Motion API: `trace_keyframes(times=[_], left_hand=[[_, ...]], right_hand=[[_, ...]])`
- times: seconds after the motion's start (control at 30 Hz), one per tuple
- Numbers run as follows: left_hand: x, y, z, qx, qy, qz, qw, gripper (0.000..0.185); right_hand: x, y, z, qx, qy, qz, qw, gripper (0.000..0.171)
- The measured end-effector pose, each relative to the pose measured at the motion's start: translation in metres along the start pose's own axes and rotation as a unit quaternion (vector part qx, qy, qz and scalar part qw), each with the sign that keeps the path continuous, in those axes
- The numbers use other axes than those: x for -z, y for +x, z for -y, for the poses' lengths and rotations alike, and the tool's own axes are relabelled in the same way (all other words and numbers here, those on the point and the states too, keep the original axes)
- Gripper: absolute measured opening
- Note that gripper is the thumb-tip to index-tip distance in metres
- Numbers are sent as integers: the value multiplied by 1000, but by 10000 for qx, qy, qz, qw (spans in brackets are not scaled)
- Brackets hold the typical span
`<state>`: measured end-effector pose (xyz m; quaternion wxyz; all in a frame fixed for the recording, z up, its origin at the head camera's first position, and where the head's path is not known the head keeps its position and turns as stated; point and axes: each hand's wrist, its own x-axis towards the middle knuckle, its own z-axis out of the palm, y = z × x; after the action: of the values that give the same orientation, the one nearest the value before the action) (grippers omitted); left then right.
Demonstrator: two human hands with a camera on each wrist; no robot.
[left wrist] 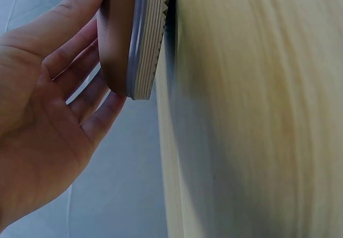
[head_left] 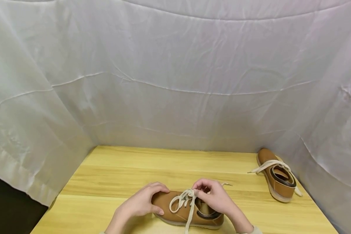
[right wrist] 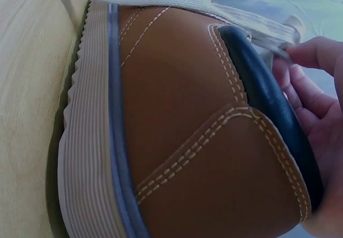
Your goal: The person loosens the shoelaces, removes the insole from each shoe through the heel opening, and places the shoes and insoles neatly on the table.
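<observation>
A brown lace-up shoe (head_left: 179, 217) rests on its sole near the front of the table, toe to the left. My left hand (head_left: 141, 201) grips its toe, thumb on the near side and fingers round the far side. At the tongue, my right hand (head_left: 217, 197) pinches the cream shoelace (head_left: 190, 212) beside a looped bow. One lace end hangs down over the near side. In the left wrist view, the left fingers curve behind the toe cap (left wrist: 115, 50). The right wrist view shows the dark collar (right wrist: 268, 93) and the right thumb and fingertips at the lace.
A second brown shoe (head_left: 282, 190) stands at the right back of the wooden table (head_left: 128, 175), its laces loose and trailing to both sides. Grey-white cloth (head_left: 175, 113) hangs behind the table and along both sides.
</observation>
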<state>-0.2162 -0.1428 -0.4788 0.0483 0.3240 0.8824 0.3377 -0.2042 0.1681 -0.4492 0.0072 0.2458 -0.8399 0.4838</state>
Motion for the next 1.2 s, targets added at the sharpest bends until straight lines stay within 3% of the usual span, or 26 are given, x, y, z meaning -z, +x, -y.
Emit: trace_keyframes(times=[0.47,0.9,1.07,1.2], left_hand=[[2,0,-3,-80,109,13,9999,62],[2,0,-3,-261,172,-99,9995,63],[1,0,-4,-146,142,-52,9998,64],[1,0,-4,-96,180,-40,9998,64]], right_hand=[[0,1,3,-388,246,-211,9987,8],[2,2,6,-305,758,-186,9965,7],[1,2,9,-629,1236,-190,9901,13],[1,2,13,-1068,1672,-346,9795,19]])
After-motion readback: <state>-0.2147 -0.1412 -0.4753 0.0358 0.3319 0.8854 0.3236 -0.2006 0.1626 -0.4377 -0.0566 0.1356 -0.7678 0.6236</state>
